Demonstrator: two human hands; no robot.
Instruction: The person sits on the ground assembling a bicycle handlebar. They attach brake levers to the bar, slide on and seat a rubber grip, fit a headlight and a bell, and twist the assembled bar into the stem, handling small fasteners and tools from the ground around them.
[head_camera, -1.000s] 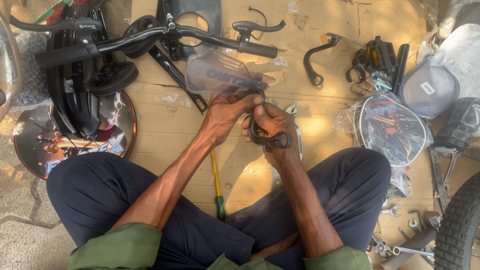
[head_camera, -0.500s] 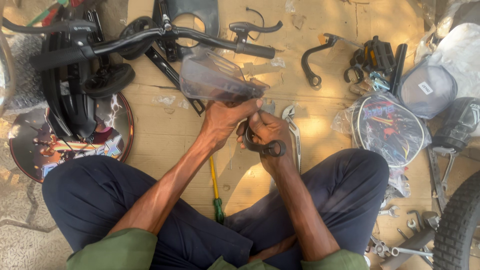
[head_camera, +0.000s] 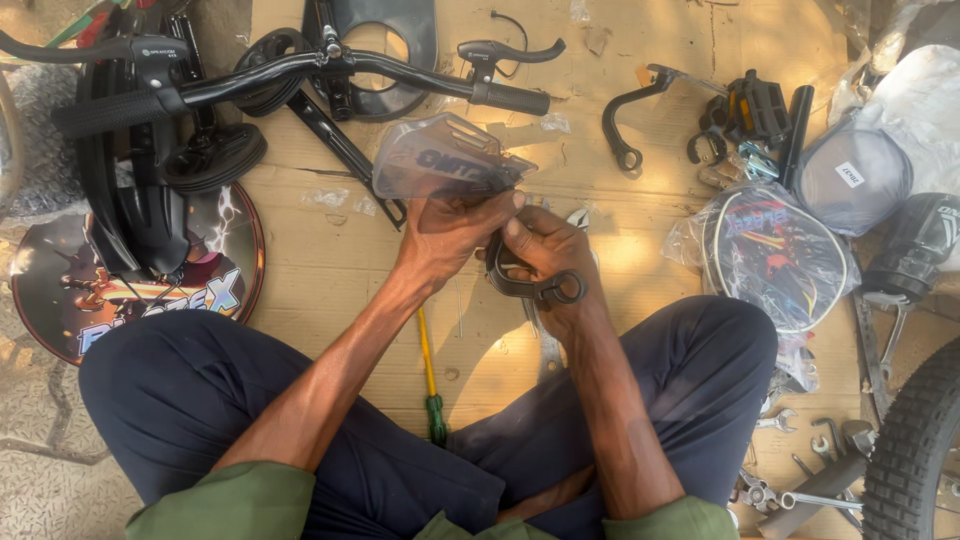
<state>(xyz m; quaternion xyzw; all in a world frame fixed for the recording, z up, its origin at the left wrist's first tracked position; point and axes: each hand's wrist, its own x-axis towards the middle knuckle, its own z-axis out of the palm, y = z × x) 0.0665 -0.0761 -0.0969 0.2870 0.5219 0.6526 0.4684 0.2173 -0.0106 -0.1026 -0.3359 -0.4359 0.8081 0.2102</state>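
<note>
Crank arm (head_camera: 530, 285), black and curved with a ring eye at one end, sits right between the person's two hands, just above their lap. The right hand (head_camera: 545, 250) has its fingers curled tight around the upper part of it, with the ring end poking out just below the knuckles. The left hand (head_camera: 455, 225) is pinched shut on the edge of a clear plastic bag (head_camera: 440, 165), which fans out just above and to the left of those fingertips. The two sets of fingertips are touching or nearly so, right where the bag's mouth meets the top of the crank.

Progress-wise, it looks like most of the crank is already clear of the plastic, and only its top end is near the bag opening. Can't tell if any of it is still inside, since the fingers cover that spot. So the unbagging looks close to finished.

Plenty looks untouched though. A second crank arm (head_camera: 625, 120) lies on the cardboard (head_camera: 330, 270) well above and right of the fingers, beside the pedals (head_camera: 755, 105). The handlebar (head_camera: 350, 70) with its brake lever lies beyond the bag, a yellow-shafted screwdriver (head_camera: 428, 375) lies below the left wrist, and wrenches (head_camera: 810, 440) are scattered by the right knee. Nothing appears bolted together yet.
</note>
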